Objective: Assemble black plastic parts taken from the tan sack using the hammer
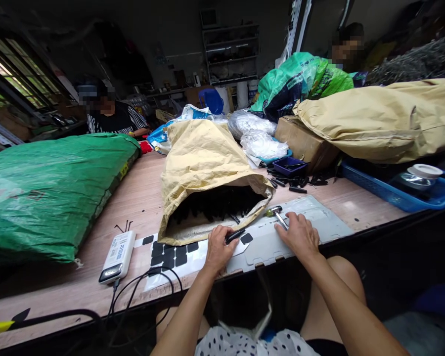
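I have the left hand [218,248] clamped on a black rod [236,236], its long axis running rightward and slightly away from the fingers, just on the near side of the bag's [203,153] mouth. The hammer [281,219] lies further right over the grey board [319,217], head forward-left of the right hand [300,235], the nearer one, its fingers closed around the handle. Both hands reach in low, backs up.

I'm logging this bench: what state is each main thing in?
Left hand: closed on a black piece
Right hand: closed on the hammer, by its handle
Near tan sack: lying down, open end facing the person, black parts inside
Large green sack: bulging
White device: cable plugged in
Jar: lid on
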A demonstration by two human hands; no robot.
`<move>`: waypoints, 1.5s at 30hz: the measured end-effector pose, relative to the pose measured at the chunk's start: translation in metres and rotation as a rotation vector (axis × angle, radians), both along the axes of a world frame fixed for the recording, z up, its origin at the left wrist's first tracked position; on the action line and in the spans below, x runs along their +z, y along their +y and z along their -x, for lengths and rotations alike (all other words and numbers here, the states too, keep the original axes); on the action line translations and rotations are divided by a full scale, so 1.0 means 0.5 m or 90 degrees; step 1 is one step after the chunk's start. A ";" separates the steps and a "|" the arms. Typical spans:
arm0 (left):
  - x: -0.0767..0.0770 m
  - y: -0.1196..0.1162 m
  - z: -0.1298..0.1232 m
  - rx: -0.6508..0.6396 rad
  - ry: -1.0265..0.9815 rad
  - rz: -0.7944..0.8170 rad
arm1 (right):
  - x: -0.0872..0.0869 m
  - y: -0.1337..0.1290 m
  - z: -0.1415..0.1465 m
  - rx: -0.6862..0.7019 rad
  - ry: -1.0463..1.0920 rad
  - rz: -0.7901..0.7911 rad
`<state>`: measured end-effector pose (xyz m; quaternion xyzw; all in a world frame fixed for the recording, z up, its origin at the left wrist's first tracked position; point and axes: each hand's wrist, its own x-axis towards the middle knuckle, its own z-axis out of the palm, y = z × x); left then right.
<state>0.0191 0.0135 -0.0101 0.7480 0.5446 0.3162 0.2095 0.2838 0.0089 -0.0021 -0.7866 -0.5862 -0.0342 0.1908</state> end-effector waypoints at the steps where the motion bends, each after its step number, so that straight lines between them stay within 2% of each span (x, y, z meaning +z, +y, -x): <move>1: 0.000 -0.001 0.000 0.004 0.000 -0.004 | -0.001 0.000 -0.010 0.001 0.015 0.043; 4: 0.001 -0.001 -0.002 0.016 -0.002 -0.011 | -0.003 -0.006 -0.030 0.009 0.060 0.087; 9: 0.008 0.001 -0.004 0.012 0.007 0.016 | 0.014 -0.042 -0.015 0.006 0.198 -0.066; 13: 0.011 0.002 -0.003 0.012 0.007 0.040 | 0.039 -0.078 0.051 0.140 0.363 -0.089; 18: 0.009 0.002 -0.004 0.010 -0.017 0.055 | 0.038 -0.099 0.130 0.320 0.324 -0.078; 21: 0.007 0.001 -0.006 0.017 -0.010 0.053 | 0.033 -0.101 0.154 0.381 0.280 -0.073; 25: 0.009 -0.001 -0.008 0.033 0.019 0.047 | 0.039 -0.107 0.177 0.374 0.193 -0.055; 30: 0.009 -0.003 -0.010 0.043 0.019 0.040 | 0.050 -0.112 0.195 0.351 0.080 0.017; 36: 0.005 -0.003 -0.010 0.036 -0.013 0.040 | 0.063 -0.110 0.181 0.297 0.064 -0.033; 42: 0.004 -0.004 -0.010 0.041 -0.018 0.036 | 0.068 -0.109 0.171 0.286 0.056 0.020; 45: 0.003 -0.002 -0.007 0.034 -0.018 0.036 | 0.080 -0.100 0.149 0.218 0.082 -0.033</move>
